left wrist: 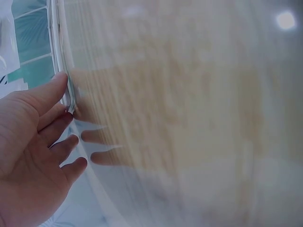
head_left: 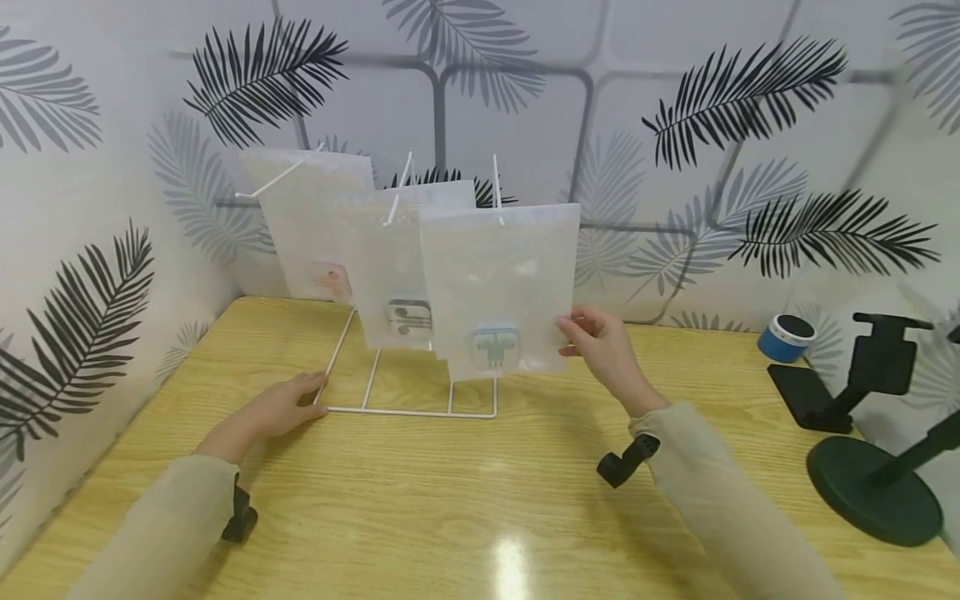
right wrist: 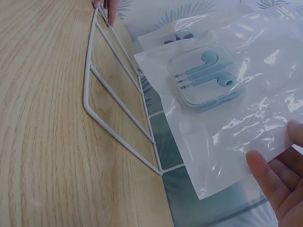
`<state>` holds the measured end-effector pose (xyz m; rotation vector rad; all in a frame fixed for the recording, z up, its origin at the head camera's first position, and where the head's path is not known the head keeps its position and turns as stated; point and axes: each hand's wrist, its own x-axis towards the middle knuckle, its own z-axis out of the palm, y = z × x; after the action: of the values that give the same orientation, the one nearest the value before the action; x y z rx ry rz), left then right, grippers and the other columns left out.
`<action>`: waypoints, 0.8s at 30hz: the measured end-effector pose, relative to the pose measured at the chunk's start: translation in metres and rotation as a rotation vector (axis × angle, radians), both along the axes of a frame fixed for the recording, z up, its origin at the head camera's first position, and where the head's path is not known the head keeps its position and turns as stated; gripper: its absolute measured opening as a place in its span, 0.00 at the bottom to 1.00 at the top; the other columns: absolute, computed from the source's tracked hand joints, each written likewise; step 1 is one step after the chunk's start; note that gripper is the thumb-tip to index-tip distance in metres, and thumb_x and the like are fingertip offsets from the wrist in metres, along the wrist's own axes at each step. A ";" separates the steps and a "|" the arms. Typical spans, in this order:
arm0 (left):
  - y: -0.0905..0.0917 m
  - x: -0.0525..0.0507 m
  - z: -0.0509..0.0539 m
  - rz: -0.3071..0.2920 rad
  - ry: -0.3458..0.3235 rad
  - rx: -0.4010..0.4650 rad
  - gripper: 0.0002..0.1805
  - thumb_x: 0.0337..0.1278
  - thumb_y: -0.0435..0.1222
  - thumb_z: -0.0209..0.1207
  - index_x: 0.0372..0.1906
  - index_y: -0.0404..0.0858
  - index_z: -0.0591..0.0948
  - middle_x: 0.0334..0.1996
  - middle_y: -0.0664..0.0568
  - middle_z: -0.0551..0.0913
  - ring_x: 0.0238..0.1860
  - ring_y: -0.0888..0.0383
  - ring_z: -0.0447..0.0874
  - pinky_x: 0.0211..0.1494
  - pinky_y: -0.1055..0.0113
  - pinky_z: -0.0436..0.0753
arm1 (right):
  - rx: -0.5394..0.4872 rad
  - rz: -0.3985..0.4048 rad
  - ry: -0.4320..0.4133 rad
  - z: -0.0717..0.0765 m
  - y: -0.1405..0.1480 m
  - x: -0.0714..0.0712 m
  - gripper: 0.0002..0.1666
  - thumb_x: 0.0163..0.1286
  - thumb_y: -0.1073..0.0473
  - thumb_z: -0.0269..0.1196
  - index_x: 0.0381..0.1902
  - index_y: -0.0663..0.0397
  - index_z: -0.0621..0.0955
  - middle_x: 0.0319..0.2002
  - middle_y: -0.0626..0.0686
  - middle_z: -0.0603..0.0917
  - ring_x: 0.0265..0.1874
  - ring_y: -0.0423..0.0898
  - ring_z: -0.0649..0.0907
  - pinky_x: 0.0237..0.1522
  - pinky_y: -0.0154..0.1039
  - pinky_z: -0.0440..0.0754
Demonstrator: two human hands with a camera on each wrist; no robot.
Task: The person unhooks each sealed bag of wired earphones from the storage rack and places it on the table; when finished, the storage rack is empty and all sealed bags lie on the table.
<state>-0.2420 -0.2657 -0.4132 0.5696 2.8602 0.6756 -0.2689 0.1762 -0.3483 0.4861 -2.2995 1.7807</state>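
Observation:
A white wire display rack (head_left: 412, 412) stands on the wooden table, with clear-fronted white bags hanging from its hooks. The right-hand bag (head_left: 502, 267) contains light-blue earphones (right wrist: 210, 71) in a clear square case. My right hand (head_left: 603, 346) pinches this bag's edge between thumb and fingers, near its lower right corner. In the middle bag (head_left: 382, 267) are dark earphones (head_left: 410, 318); the left bag (head_left: 300, 217) holds reddish ones (head_left: 332, 280). At the rack's front left corner, my left hand (head_left: 285, 406) grips the base wire with thumb and forefinger, its other fingers loosely bent.
On the right of the table (head_left: 420, 500) stand a blue round speaker (head_left: 786, 338), a black flat item (head_left: 802, 392) and a dark stand with a round base (head_left: 873, 492). A leaf-patterned covering (head_left: 630, 108) rises behind the table.

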 end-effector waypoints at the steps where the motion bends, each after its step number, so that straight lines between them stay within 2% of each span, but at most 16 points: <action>1: 0.000 0.000 0.000 0.000 0.001 -0.001 0.33 0.63 0.40 0.54 0.64 0.23 0.61 0.63 0.27 0.59 0.62 0.29 0.53 0.62 0.39 0.55 | -0.010 0.001 -0.004 0.000 0.000 0.001 0.15 0.67 0.63 0.58 0.41 0.75 0.78 0.36 0.68 0.81 0.29 0.42 0.81 0.31 0.40 0.84; 9: -0.002 0.000 -0.002 -0.001 0.014 -0.001 0.31 0.62 0.40 0.55 0.63 0.23 0.63 0.61 0.27 0.61 0.61 0.29 0.56 0.61 0.39 0.57 | -0.073 -0.028 -0.054 -0.003 -0.002 0.004 0.16 0.66 0.63 0.59 0.45 0.75 0.77 0.36 0.63 0.82 0.26 0.42 0.83 0.32 0.40 0.84; 14: -0.001 0.000 -0.001 0.005 0.015 0.008 0.30 0.62 0.38 0.55 0.62 0.22 0.63 0.61 0.28 0.62 0.61 0.30 0.56 0.61 0.40 0.58 | -0.106 -0.033 -0.047 -0.005 -0.003 0.005 0.16 0.66 0.65 0.59 0.45 0.75 0.77 0.33 0.59 0.83 0.24 0.42 0.82 0.30 0.39 0.84; 24: 0.000 -0.002 -0.002 0.008 0.020 0.010 0.30 0.62 0.37 0.55 0.62 0.22 0.64 0.61 0.28 0.63 0.61 0.30 0.57 0.61 0.40 0.59 | -0.105 -0.045 -0.033 -0.006 -0.003 0.012 0.16 0.66 0.64 0.59 0.44 0.75 0.78 0.30 0.58 0.83 0.22 0.42 0.81 0.31 0.38 0.83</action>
<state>-0.2439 -0.2656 -0.4150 0.5692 2.8805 0.6899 -0.2571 0.1727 -0.3540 0.3876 -2.2056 1.8902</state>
